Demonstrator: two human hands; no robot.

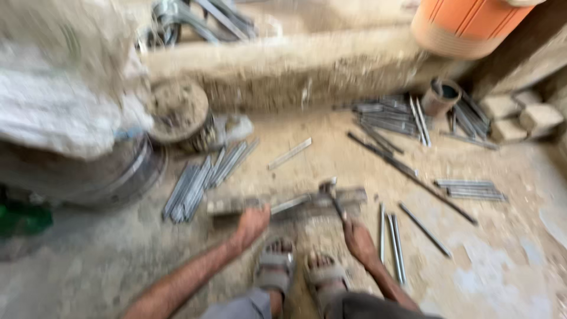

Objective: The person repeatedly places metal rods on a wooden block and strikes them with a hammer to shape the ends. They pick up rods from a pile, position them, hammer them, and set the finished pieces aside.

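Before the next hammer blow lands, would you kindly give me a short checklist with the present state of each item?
1. Left hand steadies the flat metal bar on the ground: ok, it rests on the bar's left part.
2. Right hand grips the hammer: ok, fist closed on the handle.
3. Hammer head over the thin rod lying on the bar: cannot tell, too blurred.
4. Left fingers away from the hammer head: ok, apart.
5. Sandalled feet behind the bar: ok.
6. Loose rods beside the right hand: not ok, close to the wrist.
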